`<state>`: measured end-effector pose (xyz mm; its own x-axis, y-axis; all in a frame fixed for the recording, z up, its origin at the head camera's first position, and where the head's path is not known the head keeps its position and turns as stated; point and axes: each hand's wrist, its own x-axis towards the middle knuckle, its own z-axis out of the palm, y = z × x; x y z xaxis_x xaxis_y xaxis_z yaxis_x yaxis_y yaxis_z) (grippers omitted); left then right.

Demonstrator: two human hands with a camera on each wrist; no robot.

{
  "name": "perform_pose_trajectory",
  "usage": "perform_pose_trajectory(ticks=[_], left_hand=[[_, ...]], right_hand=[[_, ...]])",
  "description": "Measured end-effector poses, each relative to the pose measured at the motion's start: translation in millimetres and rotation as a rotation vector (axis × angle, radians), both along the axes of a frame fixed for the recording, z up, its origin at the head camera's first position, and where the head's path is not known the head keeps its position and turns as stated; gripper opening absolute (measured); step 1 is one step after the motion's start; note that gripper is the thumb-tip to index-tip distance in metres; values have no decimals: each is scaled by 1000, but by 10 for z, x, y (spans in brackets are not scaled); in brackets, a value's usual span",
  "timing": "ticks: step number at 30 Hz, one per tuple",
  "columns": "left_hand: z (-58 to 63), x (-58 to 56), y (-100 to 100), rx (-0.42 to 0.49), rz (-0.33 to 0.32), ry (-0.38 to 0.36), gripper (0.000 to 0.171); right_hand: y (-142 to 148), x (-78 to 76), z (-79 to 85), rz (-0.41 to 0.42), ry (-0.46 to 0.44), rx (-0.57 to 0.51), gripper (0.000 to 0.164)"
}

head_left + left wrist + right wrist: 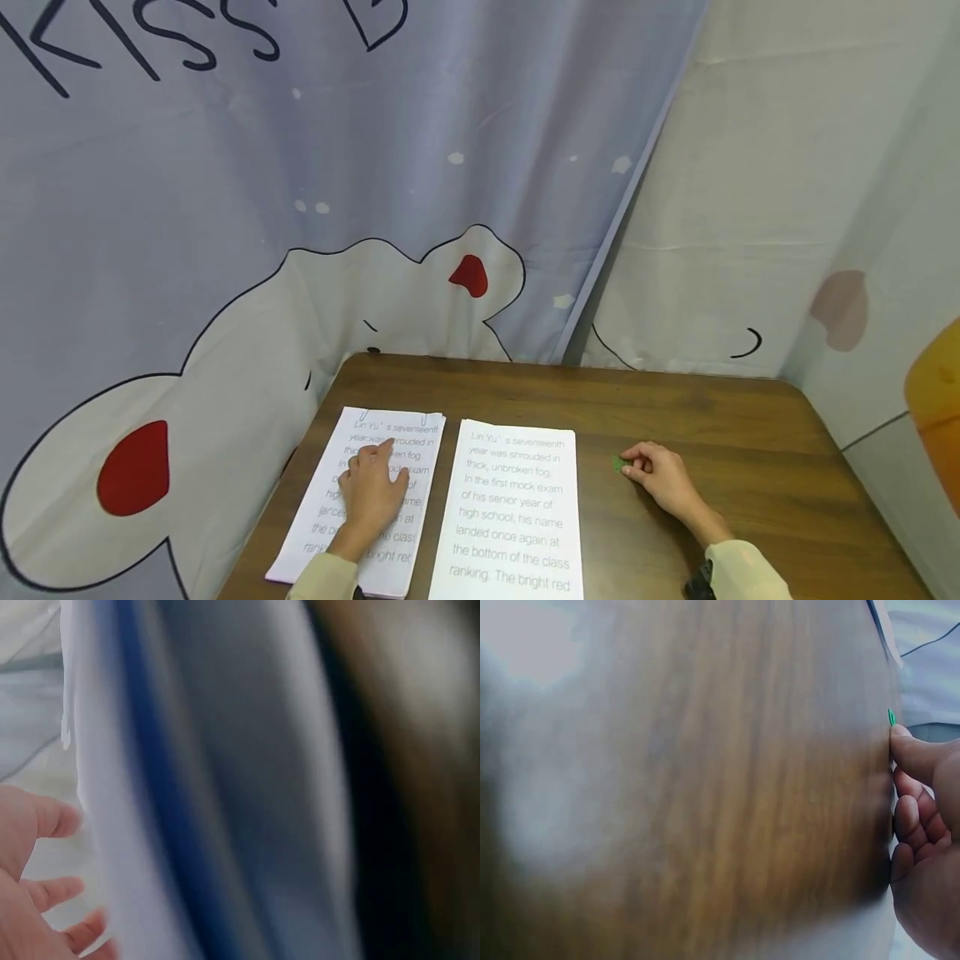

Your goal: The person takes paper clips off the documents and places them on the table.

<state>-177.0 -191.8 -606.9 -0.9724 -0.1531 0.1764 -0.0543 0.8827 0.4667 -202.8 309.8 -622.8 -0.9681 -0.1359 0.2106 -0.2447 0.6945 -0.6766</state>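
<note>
On the left lies a stack of printed sheets (300, 533), two paper clips showing along its top edge. My left hand (372, 493) rests on this stack with its fingers spread, covering part of the text. In the left wrist view the left hand (30, 877) shows at the edge, beside blurred white paper. Right of the second stack, my right hand (663, 477) pinches a small green paper clip (618, 463) between thumb and forefinger, low over the table. The clip's green tip (891, 716) pokes out past the thumb of the right hand (930, 817) in the right wrist view.
A second stack of printed sheets (510, 508) lies in the middle, between the hands. Both stacks are on a brown wooden table (750, 433). Behind it and on the left hangs a patterned curtain (450, 108), and pale fabric (765, 167) covers the right side.
</note>
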Motion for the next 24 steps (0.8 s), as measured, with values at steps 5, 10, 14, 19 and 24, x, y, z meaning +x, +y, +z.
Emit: perform_pose_trajectory(ticks=[5, 10, 14, 19, 24], left_hand=[[-4, 21, -238, -12, 32, -9, 65], [26, 27, -422, -2, 62, -62, 66], [106, 25, -520, 34, 85, -113, 69], [195, 13, -642, 39, 109, -196, 74], [184, -3, -744, 20, 113, -266, 84]], right_hand=[[1, -3, -19, 12, 21, -26, 14], [12, 4, -13, 24, 55, -47, 14], [11, 8, -5, 23, 54, -59, 14], [15, 0, -6, 17, 30, -65, 14], [27, -5, -19, 14, -12, -51, 15]])
